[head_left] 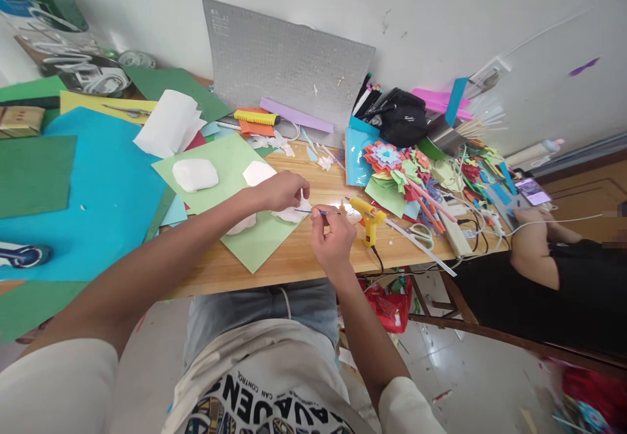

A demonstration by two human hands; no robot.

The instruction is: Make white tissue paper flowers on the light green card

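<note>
Lt-green sheet (252,254) bore white paper pcs (194,175). Near: shirt (264,382), incl. inverted "CAN CONTROL". L hand (285,191), nearly closed, pinched white pc. (290,215) at sheet's R edge. R hand (334,238), curled, gripped thin blue tool (321,212), tip at pc.; step seemed edge-working, needed steady L pinch. R lay yellow glue gun (369,217); black pouch (404,119), lettering illegible.

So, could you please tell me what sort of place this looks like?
Probably a paper-craft work corner, though whether in a home or workshop I can't tell: there's a yellow glue gun, a grey cutting mat and layered paper flowers.
</note>
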